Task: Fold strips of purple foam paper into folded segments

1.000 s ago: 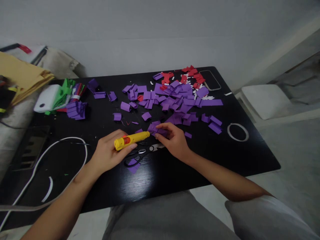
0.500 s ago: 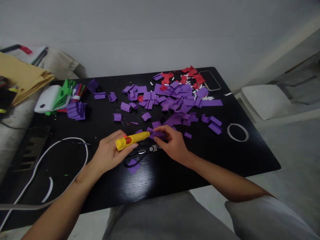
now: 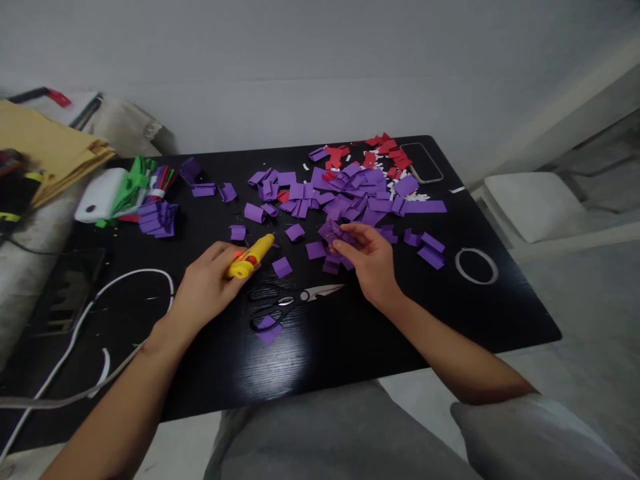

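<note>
My left hand (image 3: 209,280) is closed around a yellow glue gun (image 3: 255,255), its nozzle pointing up and to the right. My right hand (image 3: 373,263) pinches a folded purple paper piece (image 3: 333,231) between thumb and fingers, just in front of the purple pile. Between and below the hands lie black-handled scissors (image 3: 295,299), blades to the right. A flat purple square (image 3: 269,329) is partly under their handle. Loose purple squares (image 3: 281,267) rest between the two hands.
Behind my hands spreads a heap of purple pieces (image 3: 357,190) with red scraps (image 3: 335,157) beyond. A ring (image 3: 476,266) and phone-shaped frame (image 3: 421,163) lie right. Left are paper bundles (image 3: 157,219), a white cable (image 3: 95,307) and brown envelopes (image 3: 55,150).
The glue gun has moved left, away from the purple piece. My right hand has shifted right and slightly up with that piece, uncovering the scissors' blades.
</note>
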A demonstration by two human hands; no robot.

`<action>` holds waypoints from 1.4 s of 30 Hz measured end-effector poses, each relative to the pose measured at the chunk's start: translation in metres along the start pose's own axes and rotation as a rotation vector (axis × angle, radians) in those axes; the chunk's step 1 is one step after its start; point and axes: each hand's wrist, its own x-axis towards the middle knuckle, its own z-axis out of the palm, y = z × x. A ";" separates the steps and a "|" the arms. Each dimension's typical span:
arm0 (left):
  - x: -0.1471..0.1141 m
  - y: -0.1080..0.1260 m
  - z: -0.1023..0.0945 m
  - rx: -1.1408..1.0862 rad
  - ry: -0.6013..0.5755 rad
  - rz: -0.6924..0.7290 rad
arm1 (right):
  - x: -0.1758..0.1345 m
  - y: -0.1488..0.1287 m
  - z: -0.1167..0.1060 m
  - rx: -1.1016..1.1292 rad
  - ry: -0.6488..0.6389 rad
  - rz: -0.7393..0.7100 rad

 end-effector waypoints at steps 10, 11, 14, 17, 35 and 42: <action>0.005 -0.015 0.000 0.150 -0.234 -0.030 | 0.009 0.002 -0.002 0.056 0.107 -0.040; 0.005 -0.012 -0.002 0.165 -0.230 -0.012 | 0.010 0.002 -0.002 0.051 0.110 -0.043; 0.008 0.007 -0.006 0.296 -0.133 0.028 | 0.010 0.002 -0.004 0.068 0.120 -0.051; 0.015 0.039 0.006 0.239 -0.080 0.205 | 0.011 0.003 -0.005 0.052 0.118 -0.063; 0.051 0.073 0.046 0.304 -0.225 0.298 | 0.012 0.007 -0.002 0.055 0.126 -0.032; 0.024 0.053 0.015 -0.151 -0.099 0.386 | 0.004 0.006 0.002 0.019 0.084 -0.030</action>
